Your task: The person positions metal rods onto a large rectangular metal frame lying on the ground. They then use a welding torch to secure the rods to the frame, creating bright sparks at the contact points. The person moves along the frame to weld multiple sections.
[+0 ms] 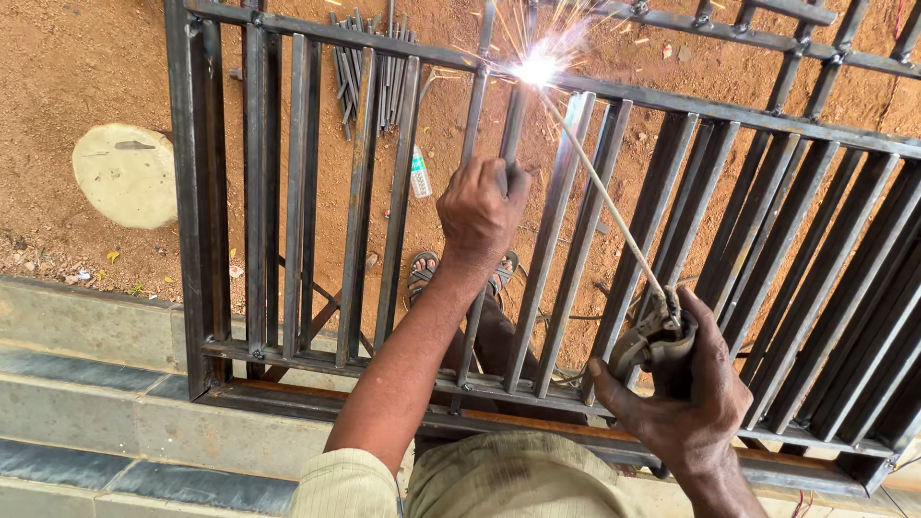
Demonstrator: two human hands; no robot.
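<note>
Left hand (480, 206): fingers curled tight around one flat steel bar (511, 125) of a dark, mill-scaled gate frame (197, 192), knuckles up, grip just below the top rail (691, 104)

Right hand (686, 388): fingers wrapped around a worn grey electrode holder (657, 336), thumb stretched along its near side; holder's clamp closed on a thin pale welding rod (604, 192)

Rod: straight, slanting up and away from the right fingers to a white arc flash (537, 69) with fine sparks, at the joint of gripped bar and top rail, just beyond the left fingertips

Gate: rectangular tube surround, many parallel flat bars, matt grey with rusty streaks; lying flat, raised over reddish, gritty earth; narrow slots between bars, wider gaps left of the left fingers and between the two hands

Near edge: bottom rail (317, 360) beneath both wrists, resting over a rust-brown bar and a grey concrete step (86, 384)

Seen through slots under the left fingers: sandalled feet (422, 273), partly barred off; further beyond, a small clear plastic bottle (420, 173) and a bundle of loose steel rods (369, 72)

Far left of the left fingers: round pale concrete slab (125, 175) on the soil

Hidden or unclear: weld joint itself lost in glare; left fingertips out of sight behind the bar; gate's right end and far side cut off by the picture edge; torso in pale ribbed cloth cut off below
</note>
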